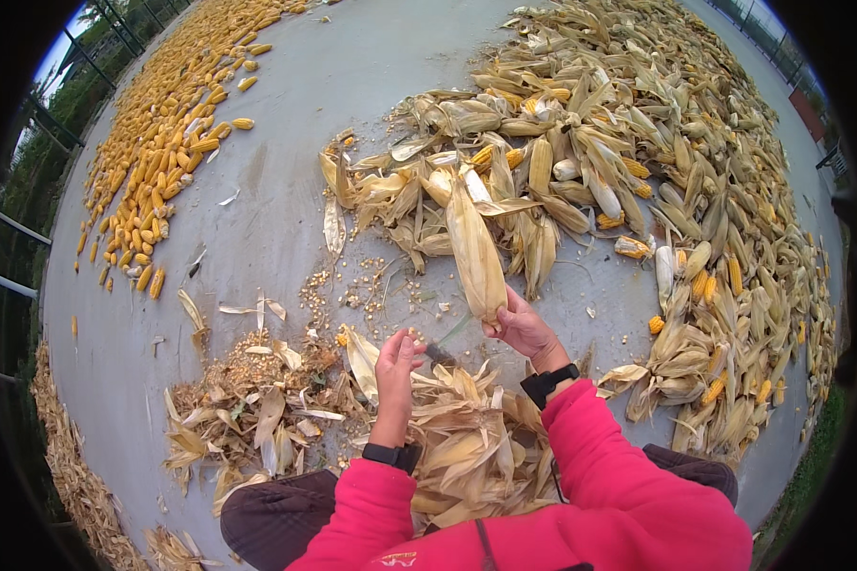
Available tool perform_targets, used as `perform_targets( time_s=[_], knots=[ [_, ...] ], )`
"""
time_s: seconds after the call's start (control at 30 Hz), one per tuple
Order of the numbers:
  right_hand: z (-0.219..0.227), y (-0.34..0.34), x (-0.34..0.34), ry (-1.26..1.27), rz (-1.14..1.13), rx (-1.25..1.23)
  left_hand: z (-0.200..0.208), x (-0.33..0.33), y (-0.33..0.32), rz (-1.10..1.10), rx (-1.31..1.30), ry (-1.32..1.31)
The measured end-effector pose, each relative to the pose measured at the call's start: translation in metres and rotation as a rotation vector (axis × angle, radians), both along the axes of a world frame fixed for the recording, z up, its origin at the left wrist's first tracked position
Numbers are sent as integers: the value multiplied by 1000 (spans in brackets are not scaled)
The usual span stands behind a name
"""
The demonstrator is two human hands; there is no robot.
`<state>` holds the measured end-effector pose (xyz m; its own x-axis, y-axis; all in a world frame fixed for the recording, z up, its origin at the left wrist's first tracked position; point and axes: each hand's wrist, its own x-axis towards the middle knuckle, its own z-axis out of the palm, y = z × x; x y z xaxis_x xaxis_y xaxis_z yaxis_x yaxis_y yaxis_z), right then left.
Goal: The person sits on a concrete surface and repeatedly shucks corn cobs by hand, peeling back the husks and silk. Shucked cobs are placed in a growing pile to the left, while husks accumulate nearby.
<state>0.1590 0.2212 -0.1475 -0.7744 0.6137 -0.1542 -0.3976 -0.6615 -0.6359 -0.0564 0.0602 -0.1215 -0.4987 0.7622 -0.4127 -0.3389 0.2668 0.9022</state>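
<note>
My right hand (522, 326) grips the lower end of a husked corn cob (475, 249), which points up and away from me. My left hand (397, 366) is closed around a small dark tool (438, 355) whose tip points toward the base of the cob, a short gap away. Both forearms wear pink sleeves and dark wrist bands. A heap of stripped dry husks (467, 447) lies in my lap between my knees.
A big pile of unhusked cobs (638, 162) spreads across the concrete ahead and to the right. Peeled yellow cobs (162, 152) lie spread at the far left. Loose husks and kernels (257, 400) litter the ground at my left. A railing runs along the left edge.
</note>
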Motion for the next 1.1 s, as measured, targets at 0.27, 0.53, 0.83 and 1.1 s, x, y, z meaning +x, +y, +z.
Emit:
perform_targets(
  time_s=[0.27, 0.53, 0.83, 1.1],
  knots=[
    [22, -160, 43, 107, 373, -282, 58, 15, -37, 111, 165, -141],
    [97, -212, 55, -178, 280, 32, 96, 16, -73, 92, 327, 258],
    [153, -290, -32, -404, -318, 179, 134, 24, -87, 491, 404, 380],
    [168, -247, -9, -243, -290, -20, 171, 32, -131, -327, 508, 833]
  ],
)
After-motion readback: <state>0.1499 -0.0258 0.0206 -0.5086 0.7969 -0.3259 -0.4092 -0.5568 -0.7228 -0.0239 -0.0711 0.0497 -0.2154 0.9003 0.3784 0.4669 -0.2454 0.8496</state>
